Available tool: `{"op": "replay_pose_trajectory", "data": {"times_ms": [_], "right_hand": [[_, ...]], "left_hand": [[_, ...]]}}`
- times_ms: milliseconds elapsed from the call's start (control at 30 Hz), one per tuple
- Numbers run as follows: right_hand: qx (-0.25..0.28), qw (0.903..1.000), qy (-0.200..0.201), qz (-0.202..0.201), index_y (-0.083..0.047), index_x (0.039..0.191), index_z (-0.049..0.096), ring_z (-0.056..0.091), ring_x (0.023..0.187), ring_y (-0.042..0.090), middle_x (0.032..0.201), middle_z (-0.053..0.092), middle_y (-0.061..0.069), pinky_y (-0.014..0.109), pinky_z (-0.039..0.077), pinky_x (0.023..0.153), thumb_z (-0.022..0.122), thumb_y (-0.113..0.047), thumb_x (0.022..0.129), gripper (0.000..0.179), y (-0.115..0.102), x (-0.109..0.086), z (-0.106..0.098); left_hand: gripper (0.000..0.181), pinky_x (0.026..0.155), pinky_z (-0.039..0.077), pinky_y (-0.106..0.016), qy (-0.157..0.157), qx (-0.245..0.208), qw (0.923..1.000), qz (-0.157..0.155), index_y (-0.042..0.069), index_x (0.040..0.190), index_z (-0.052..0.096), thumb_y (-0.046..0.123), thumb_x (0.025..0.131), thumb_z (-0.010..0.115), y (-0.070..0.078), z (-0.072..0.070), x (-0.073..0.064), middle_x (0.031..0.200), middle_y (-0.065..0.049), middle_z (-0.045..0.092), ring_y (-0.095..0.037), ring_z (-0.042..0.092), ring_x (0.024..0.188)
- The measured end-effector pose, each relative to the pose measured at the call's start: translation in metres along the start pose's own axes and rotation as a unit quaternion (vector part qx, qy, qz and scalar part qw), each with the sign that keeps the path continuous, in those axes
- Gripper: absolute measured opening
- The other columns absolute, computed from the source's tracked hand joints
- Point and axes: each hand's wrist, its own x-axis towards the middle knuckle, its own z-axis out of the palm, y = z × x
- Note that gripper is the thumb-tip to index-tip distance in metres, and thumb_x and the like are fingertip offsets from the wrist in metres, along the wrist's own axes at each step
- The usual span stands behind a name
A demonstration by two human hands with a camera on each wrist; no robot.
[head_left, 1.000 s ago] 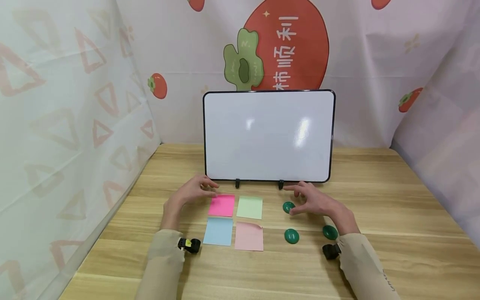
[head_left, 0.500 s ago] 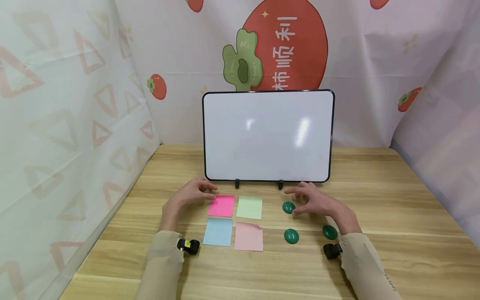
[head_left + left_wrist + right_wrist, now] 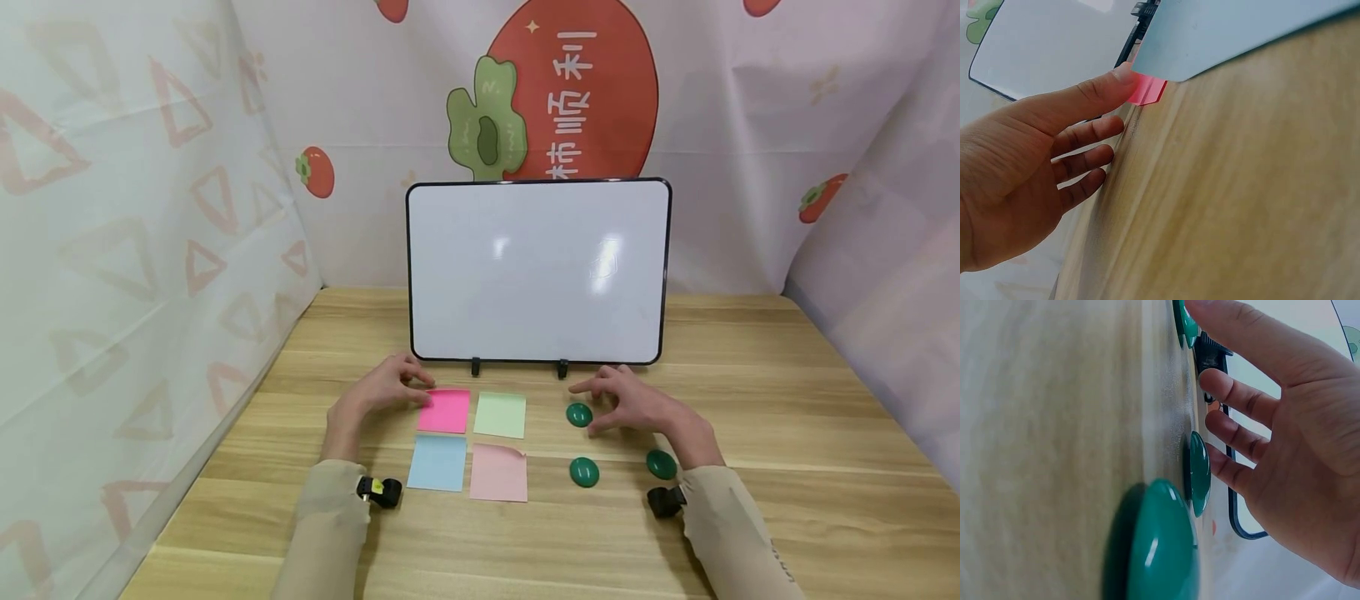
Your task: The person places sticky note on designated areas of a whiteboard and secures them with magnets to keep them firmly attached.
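My left hand [image 3: 382,385] hovers low at the upper left corner of a bright pink sticky note [image 3: 444,413], fingers loosely bent. Its thumb overlaps the note's edge; contact I cannot tell. A light blue note [image 3: 1229,37] fills the near top of the left wrist view. My right hand [image 3: 633,402] has thumb and index finger spread apart just right of a glossy green oval magnet-like piece [image 3: 579,415], holding nothing. Two more green pieces lie nearer, one at left [image 3: 584,472] and one by the wrist [image 3: 662,465]. In the right wrist view, a green piece [image 3: 1200,475] shows beside the fingers.
A black-framed whiteboard [image 3: 536,275] stands upright behind the hands on small black feet [image 3: 476,367]. Pale green [image 3: 500,415] and pale pink [image 3: 498,473] notes complete a square with the others on the wooden table [image 3: 465,550]. Printed cloth [image 3: 360,217] hangs around.
My right hand has shifted slightly to the right, so its thumb no longer covers part of the green piece. My left hand stays almost still; the notes and pieces have not moved.
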Motion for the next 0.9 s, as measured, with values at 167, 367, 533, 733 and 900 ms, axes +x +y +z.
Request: {"op": "replay_pose_trajectory", "data": {"times_ms": [167, 367, 533, 733, 900], "right_hand": [[-0.023, 0.9997, 0.003, -0.009, -0.022, 0.132, 0.064, 0.040, 0.103, 0.021, 0.110, 0.057, 0.001, 0.035, 0.038, 0.082, 0.084, -0.039, 0.077, 0.061, -0.0020, 0.0016, -0.0021], [-0.026, 0.9996, -0.005, -0.009, -0.022, 0.131, 0.065, 0.040, 0.100, 0.021, 0.108, 0.058, 0.001, 0.033, 0.037, 0.078, 0.083, -0.040, 0.078, 0.059, -0.0038, -0.0008, 0.0009], [-0.030, 0.9995, 0.005, -0.012, -0.020, 0.129, 0.067, 0.038, 0.097, 0.021, 0.104, 0.058, 0.001, 0.032, 0.035, 0.076, 0.083, -0.037, 0.079, 0.056, -0.0028, -0.0017, 0.0034], [-0.034, 0.9993, 0.004, -0.017, -0.020, 0.126, 0.069, 0.037, 0.093, 0.022, 0.100, 0.057, 0.000, 0.031, 0.033, 0.073, 0.083, -0.034, 0.079, 0.051, -0.0016, 0.0004, 0.0034], [-0.030, 0.9995, 0.000, -0.009, -0.021, 0.126, 0.070, 0.036, 0.091, 0.021, 0.099, 0.056, 0.000, 0.031, 0.033, 0.072, 0.083, -0.033, 0.079, 0.050, -0.0020, -0.0010, 0.0035]], "left_hand": [[0.020, 0.088, 0.042, -0.035, 0.006, 0.014, 0.9999, 0.003, 0.021, 0.097, 0.079, 0.027, 0.079, 0.084, 0.0030, -0.0021, 0.0007, 0.111, -0.003, 0.056, -0.021, 0.048, 0.106], [0.010, 0.081, 0.042, -0.031, -0.006, 0.015, 0.9999, 0.004, 0.019, 0.092, 0.079, 0.022, 0.083, 0.081, 0.0040, -0.0004, -0.0027, 0.101, -0.003, 0.057, -0.019, 0.049, 0.096], [0.006, 0.080, 0.042, -0.031, -0.002, 0.015, 0.9999, 0.003, 0.016, 0.090, 0.079, 0.019, 0.086, 0.077, 0.0054, 0.0023, -0.0001, 0.093, -0.002, 0.061, -0.017, 0.051, 0.090], [0.005, 0.079, 0.042, -0.030, 0.001, 0.027, 0.9996, -0.003, 0.014, 0.089, 0.079, 0.018, 0.087, 0.076, 0.0058, 0.0025, 0.0020, 0.090, -0.002, 0.061, -0.016, 0.050, 0.087], [0.006, 0.078, 0.043, -0.030, 0.001, 0.028, 0.9996, -0.002, 0.014, 0.089, 0.078, 0.018, 0.089, 0.074, 0.0049, 0.0035, 0.0018, 0.092, -0.002, 0.062, -0.015, 0.051, 0.087]]}}
